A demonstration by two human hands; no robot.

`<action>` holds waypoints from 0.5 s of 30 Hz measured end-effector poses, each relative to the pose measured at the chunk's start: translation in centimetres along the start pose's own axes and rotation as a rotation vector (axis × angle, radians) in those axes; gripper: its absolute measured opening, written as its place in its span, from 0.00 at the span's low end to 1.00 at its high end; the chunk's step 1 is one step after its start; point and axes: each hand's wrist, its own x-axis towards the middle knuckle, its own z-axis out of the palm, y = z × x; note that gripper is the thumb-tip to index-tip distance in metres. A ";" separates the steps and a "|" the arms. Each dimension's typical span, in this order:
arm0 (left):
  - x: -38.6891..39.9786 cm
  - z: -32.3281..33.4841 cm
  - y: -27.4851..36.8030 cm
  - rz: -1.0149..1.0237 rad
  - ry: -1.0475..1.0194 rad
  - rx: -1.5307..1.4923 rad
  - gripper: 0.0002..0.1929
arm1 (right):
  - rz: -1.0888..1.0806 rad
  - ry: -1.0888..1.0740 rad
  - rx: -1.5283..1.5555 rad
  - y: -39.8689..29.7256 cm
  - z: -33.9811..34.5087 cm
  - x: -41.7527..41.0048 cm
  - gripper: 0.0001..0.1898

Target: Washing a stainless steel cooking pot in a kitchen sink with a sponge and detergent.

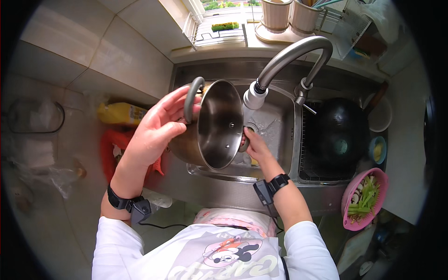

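Note:
A stainless steel pot (218,122) is tilted on its side over the left part of the sink basin (280,140), its open mouth facing right. My right hand (254,142) grips one grey loop handle beside the basin's drain. At the other handle, upper left, my left hand (164,122) has its fingers behind the loop and its thumb against the pot's outer wall; how firmly it holds is unclear. The white spout head of the metal faucet (255,96) hangs just right of the pot's rim. Water lies in the basin. The pot's inside looks bare.
Right of the basin, a dark wok (337,129) rests upside down on a wire rack. A pink colander (383,185) of cut vegetables stands at the counter's right edge. On the left are a yellow bottle (122,113) and a red basket (106,154). A windowsill rack (199,36) stands behind.

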 end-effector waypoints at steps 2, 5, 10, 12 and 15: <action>0.5 -3.9 -2.1 -0.081 0.183 -0.090 0.28 | -0.035 0.136 -0.033 -4.1 1.4 -3.8 0.15; 2.6 -7.8 -8.3 -0.202 0.285 -0.099 0.26 | -0.093 0.050 0.045 -7.3 1.6 -7.7 0.16; 7.6 -7.9 -17.8 -0.194 0.322 0.043 0.27 | -0.290 0.236 0.026 -7.8 5.3 -11.1 0.14; 9.0 -4.9 -21.0 -0.058 0.438 0.796 0.26 | -0.356 0.298 -0.070 -6.9 6.5 -11.2 0.13; 11.0 1.6 -21.8 -0.410 0.117 -0.311 0.26 | -0.401 0.364 -0.150 -5.3 6.8 -10.6 0.13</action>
